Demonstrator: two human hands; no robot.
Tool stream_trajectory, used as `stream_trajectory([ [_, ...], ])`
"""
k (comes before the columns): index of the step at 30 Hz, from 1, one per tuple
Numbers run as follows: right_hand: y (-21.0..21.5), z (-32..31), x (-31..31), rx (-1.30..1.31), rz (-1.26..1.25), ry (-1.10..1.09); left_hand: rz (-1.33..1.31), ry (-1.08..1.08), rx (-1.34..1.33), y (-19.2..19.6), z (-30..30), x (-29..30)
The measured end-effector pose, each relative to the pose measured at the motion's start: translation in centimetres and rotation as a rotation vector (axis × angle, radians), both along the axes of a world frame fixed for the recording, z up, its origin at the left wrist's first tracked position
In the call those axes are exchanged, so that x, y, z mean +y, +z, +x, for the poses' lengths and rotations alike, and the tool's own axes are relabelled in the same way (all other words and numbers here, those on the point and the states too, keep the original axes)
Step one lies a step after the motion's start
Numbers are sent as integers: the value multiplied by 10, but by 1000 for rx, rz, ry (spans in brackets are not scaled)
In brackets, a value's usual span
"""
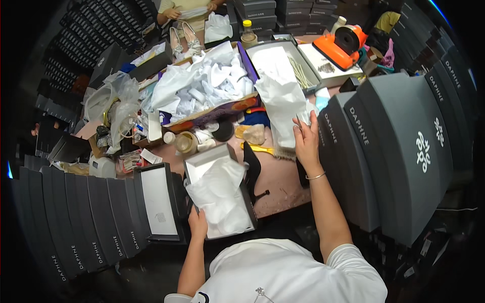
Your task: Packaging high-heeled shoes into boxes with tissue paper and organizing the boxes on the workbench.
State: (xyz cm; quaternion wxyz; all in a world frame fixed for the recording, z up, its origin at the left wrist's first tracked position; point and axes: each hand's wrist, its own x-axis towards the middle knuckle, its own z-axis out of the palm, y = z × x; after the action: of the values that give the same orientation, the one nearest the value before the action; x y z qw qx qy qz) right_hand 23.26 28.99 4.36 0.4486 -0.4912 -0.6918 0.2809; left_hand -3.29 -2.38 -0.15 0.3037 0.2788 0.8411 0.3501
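Observation:
My left hand (198, 223) grips the near left edge of an open grey shoe box (204, 165), its fingers partly hidden behind the wall. Crumpled white tissue paper (220, 194) fills most of that box. Farther right, my right hand (307, 141) is closed around a thin metal tool (299, 122); too little shows to tell its kind. A long sheet of white wrapping paper (282, 98) hangs at those fingertips, and whether they pinch it I cannot tell. Between box and right arm, a black high-heeled shoe (252, 164) sits against the box's right side.
Stacked grey shoe boxes rise at right (404, 151) and left (76, 217). Ahead lies a purple-edged carton (250, 63) of crumpled paper. A yellow-handled brush (262, 149), jar (186, 143) and orange machine (341, 46) share the pink table (283, 187). Opposite, another person's hands (173, 12) hold something white.

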Motion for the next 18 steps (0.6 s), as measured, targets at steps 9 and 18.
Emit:
stream_trajectory([
  [9,-48,-61,32,-33,-403,587,-95,-56,275,18,-21,15],
  [18,-38,-47,79,69,-269,-158,-167,-29,174,9,-27,32],
])
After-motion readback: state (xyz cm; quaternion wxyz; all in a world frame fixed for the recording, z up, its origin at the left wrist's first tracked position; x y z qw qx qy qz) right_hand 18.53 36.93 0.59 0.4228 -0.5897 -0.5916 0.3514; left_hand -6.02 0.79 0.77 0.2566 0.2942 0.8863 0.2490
